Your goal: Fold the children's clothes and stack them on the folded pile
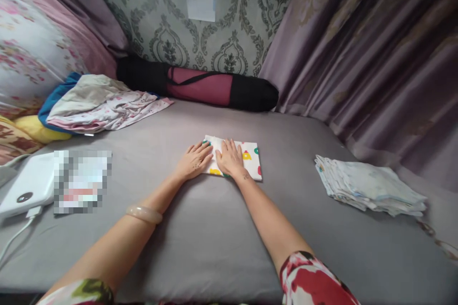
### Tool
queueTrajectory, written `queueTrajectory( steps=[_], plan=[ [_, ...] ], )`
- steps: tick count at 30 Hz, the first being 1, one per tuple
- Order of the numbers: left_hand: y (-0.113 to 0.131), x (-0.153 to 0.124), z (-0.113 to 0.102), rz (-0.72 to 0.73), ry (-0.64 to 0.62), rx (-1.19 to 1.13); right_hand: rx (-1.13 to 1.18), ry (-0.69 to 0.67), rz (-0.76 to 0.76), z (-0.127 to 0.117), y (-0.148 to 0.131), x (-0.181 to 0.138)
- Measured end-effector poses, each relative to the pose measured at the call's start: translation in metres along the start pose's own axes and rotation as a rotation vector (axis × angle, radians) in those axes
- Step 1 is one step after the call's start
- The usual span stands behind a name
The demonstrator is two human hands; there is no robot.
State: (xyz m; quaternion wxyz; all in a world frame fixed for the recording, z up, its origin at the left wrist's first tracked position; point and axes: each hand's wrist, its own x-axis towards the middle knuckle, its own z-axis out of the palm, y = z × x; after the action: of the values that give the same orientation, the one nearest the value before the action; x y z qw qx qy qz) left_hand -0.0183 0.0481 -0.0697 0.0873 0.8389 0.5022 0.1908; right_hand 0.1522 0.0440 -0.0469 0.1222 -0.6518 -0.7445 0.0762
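Observation:
A folded white cloth [253, 162] with colourful printed shapes lies flat near the middle of the grey-covered bed [211, 238]. My left hand [195, 158] rests palm down at its left edge, fingers stretched out over the corner. On the middle of the same cloth lies my right hand [231, 157], flat with the fingers extended. Neither hand grips anything. Part of the cloth is hidden beneath both hands.
At the right lies a stack of folded pale cloths [372, 186]. Rumpled clothes [103, 100] sit at the far left, near a white power bank [32, 183] with a cable. A long black-and-maroon bag [198, 86] runs along the wall; curtains [358, 47] hang on the right.

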Motion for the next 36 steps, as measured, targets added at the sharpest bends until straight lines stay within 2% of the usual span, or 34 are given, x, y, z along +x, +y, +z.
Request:
queueTrajectory(
  steps=[3,6,12,16,21,24,27,30,33,36],
  plan=[
    [0.001,-0.001,-0.002,0.002,-0.05,0.06,0.026,-0.002,0.0,0.004,0.002,-0.001],
    [0.0,-0.001,-0.004,0.003,-0.076,0.074,0.077,-0.03,0.008,-0.005,0.007,-0.003],
    [0.0,0.001,-0.003,-0.008,-0.097,0.086,-0.021,0.012,0.097,-0.024,0.042,-0.02],
    [0.001,0.001,0.001,-0.04,-0.124,0.103,-0.038,-0.048,0.149,-0.021,0.057,-0.026],
    [0.001,0.005,-0.006,-0.024,-0.138,0.133,-0.026,-0.06,0.126,-0.022,0.061,-0.022],
    [0.001,0.021,-0.018,0.029,-0.123,0.175,-0.045,-0.02,0.057,-0.031,0.07,-0.016],
    [0.0,0.05,-0.028,-0.021,-0.143,0.178,-0.044,-0.021,-0.006,-0.042,0.085,-0.003],
    [-0.002,0.082,-0.035,-0.126,-0.229,0.151,0.015,-0.082,-0.012,-0.052,0.1,0.012],
    [-0.007,0.105,-0.04,-0.217,-0.31,0.092,0.066,-0.183,0.044,-0.061,0.109,0.029],
    [-0.012,0.117,-0.045,-0.254,-0.4,-0.109,0.11,-0.302,0.088,-0.069,0.112,0.043]
  ],
)
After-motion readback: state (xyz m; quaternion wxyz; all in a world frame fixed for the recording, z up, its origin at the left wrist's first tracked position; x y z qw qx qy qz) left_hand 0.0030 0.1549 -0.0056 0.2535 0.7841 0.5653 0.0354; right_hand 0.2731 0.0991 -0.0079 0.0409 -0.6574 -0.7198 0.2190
